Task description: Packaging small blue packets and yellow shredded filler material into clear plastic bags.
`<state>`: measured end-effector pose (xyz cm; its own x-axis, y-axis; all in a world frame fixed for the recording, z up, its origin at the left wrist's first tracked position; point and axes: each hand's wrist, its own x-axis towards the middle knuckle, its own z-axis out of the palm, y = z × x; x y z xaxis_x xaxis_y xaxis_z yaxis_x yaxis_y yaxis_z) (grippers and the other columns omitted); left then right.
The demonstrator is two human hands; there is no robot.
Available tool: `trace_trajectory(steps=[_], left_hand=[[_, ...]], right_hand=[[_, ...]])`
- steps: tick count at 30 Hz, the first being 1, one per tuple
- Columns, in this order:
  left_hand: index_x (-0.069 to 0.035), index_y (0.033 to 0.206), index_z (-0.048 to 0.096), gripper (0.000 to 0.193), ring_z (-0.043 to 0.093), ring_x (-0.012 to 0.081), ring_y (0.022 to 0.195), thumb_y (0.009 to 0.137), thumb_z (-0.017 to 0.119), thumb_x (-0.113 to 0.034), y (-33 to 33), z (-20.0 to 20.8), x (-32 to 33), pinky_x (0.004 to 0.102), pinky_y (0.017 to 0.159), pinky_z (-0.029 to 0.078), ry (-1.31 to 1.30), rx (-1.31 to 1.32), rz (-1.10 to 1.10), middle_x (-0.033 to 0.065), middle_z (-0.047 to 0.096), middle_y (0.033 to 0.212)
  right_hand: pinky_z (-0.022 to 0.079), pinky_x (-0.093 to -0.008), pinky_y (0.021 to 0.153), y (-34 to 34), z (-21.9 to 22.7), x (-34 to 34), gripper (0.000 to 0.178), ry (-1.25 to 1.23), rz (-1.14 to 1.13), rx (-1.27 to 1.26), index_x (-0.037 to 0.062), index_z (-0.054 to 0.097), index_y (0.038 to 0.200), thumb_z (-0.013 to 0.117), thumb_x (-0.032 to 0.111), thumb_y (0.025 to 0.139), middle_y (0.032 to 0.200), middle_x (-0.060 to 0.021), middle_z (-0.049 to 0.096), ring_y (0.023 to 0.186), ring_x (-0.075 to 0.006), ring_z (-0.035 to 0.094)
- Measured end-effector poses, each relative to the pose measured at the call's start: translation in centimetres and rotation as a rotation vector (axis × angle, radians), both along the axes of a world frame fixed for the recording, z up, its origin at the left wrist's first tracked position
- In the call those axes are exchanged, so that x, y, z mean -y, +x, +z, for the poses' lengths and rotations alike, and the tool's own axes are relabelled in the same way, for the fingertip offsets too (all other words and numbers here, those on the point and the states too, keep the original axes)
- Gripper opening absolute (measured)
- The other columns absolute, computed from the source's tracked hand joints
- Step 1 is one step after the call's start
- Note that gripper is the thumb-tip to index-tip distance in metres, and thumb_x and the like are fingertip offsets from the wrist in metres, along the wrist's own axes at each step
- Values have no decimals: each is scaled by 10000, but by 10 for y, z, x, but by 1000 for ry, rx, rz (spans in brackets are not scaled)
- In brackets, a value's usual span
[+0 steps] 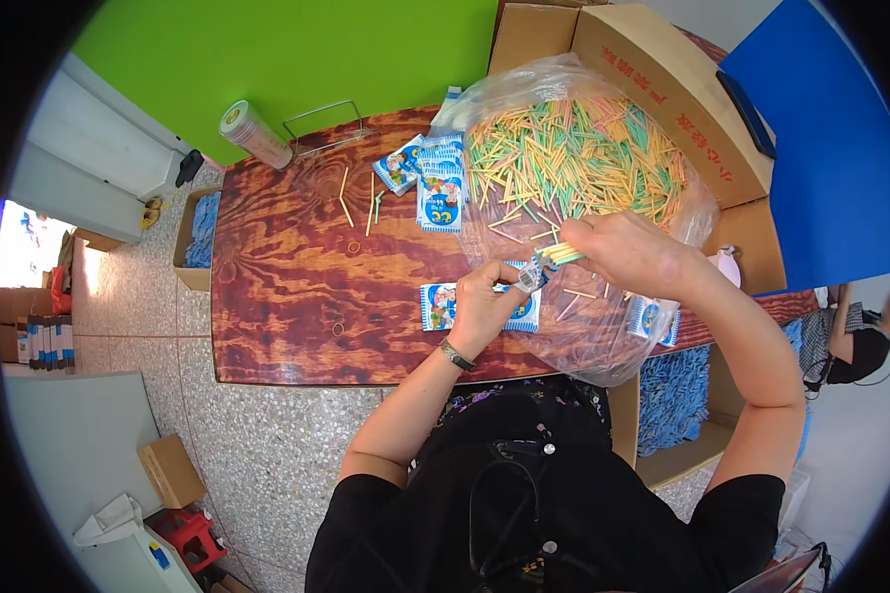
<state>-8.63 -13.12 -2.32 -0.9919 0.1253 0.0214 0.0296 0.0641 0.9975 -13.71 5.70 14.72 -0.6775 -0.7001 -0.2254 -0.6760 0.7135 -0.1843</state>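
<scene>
Right hand [628, 255]: I see thumb and fingers closed on a bundle [564, 254] of short pastel sticks, yellow and green, held about level, its free end pointing left. Left hand [487, 304]: fingertips pinched on a small packet [531, 278], clear and blue, just beside that end. I cannot tell whether the sticks are inside its mouth. A bracelet [457, 356] sits on the left wrist.

Under and beside the left hand, flat packets [438, 308] lie on the wood-grain table [287, 296]. A few loose sticks [579, 294] lie near the right hand.

Beyond the hands I note a large pile [578, 153] of yellow, green and pink sticks on clear plastic [603, 368], which spreads to the near edge. A carton [732, 173] stands open behind it, to the right. Left of the pile: a stack of blue-white packets [440, 198]; farther left, a few long sticks [345, 198].

Far left of the table: a tub [255, 135], tilted, beside a wire rack [326, 128]. Boxes holding blue packets stand below the left end [197, 281] and the near right side [724, 435]. At far right, a second person [850, 351].
</scene>
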Motion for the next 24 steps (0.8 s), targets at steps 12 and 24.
trace_trajectory(steps=[12,24], left_hand=[[-14,830,646,126,660,138,739,741,735,-13,0,5,4,245,596,517,-142,-263,94,73,681,808],[-12,901,639,157,670,183,759,756,685,26,1,16,6,300,637,560,-303,-435,39,86,662,887]], right_hand=[[496,-482,649,-18,9,-4,141,232,169,267,3,561,921,591,93,818,733,-189,635,750,-395,640],[549,-405,671,-8,18,34,217,533,117,133,-10,639,991,547,56,806,822,-173,683,797,-330,684]])
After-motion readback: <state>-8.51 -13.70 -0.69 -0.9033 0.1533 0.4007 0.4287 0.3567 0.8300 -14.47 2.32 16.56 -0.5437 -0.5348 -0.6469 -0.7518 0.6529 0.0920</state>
